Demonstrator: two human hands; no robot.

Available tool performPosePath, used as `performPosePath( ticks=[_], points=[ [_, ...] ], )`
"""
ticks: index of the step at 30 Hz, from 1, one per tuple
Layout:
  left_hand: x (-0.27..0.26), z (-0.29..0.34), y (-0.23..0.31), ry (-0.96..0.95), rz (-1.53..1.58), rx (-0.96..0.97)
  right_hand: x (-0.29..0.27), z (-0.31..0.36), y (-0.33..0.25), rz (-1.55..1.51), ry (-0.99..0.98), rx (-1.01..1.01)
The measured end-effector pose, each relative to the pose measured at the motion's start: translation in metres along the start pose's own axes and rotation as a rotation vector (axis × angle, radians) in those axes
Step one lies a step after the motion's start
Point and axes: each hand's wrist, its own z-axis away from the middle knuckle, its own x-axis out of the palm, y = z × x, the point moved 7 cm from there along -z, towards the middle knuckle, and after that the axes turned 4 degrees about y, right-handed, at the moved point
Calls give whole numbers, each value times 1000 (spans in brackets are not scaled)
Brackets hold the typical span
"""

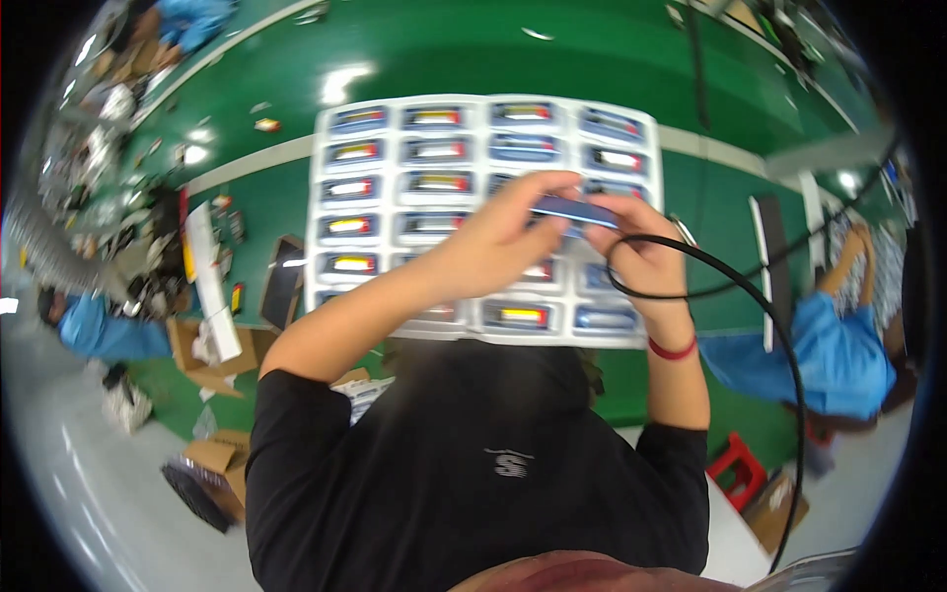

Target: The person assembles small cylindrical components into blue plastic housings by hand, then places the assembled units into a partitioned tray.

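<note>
Both hands hold a slim dark-blue object with rounded edges between them, over the tray. My left hand grips its left end, thumb below and fingers above. At its right end, the fingers of my right hand pinch it. Its exact kind cannot be made out. Beneath lies a white compartment tray with rows of similar blue pieces, many showing a red, yellow and white patch. My hands and forearms hide several compartments. Some blur covers the hands.
A black cable loops past my right wrist. The tray rests on a green table. To the left are a white strip, a dark box and cartons. A person in blue sits at the right; others are farther left.
</note>
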Motion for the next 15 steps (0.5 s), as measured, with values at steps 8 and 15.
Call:
performPosePath(
  ticks=[8, 15],
  points=[
    [-9, 5, 32, 129, -459, 314, 7, 2, -21, 107, 82, -168],
    [-15, 7, 51, 83, -553, 514, 16, 4, -54, 573, 136, -547]
  ],
)
